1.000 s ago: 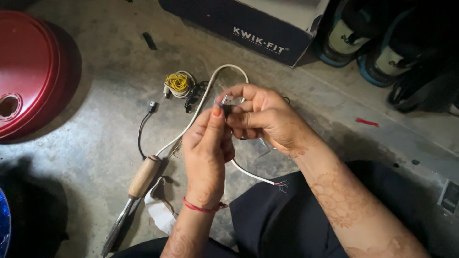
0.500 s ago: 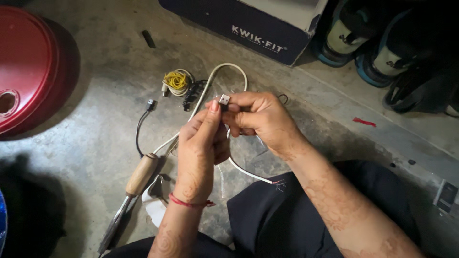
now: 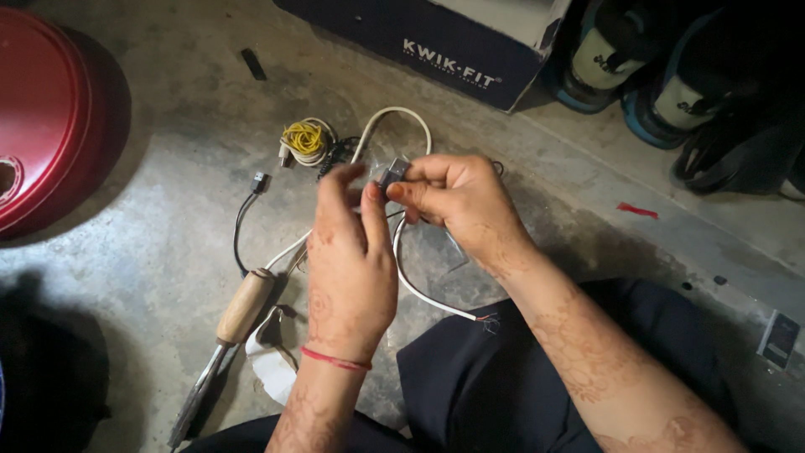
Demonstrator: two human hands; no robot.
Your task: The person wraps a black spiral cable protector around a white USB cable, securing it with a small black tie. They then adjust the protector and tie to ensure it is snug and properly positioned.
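Note:
My right hand pinches a small metal USB plug between thumb and fingers, above the concrete floor. My left hand, back turned up and with a red thread at the wrist, has its fingertips on the same plug from the left. A white cable loops beneath both hands and ends in bare stripped wires by my dark-clothed knee. How the plug joins the cable is hidden by my fingers.
A soldering iron with a wooden handle lies at lower left beside a white cloth. A yellow wire coil and a black cable with a small plug lie behind. A red round lid, a dark box and shoes ring the area.
My left hand has turned its back upward and its fingers have risen around the plug. The plug has tilted and is now more covered; both hands stay in place.

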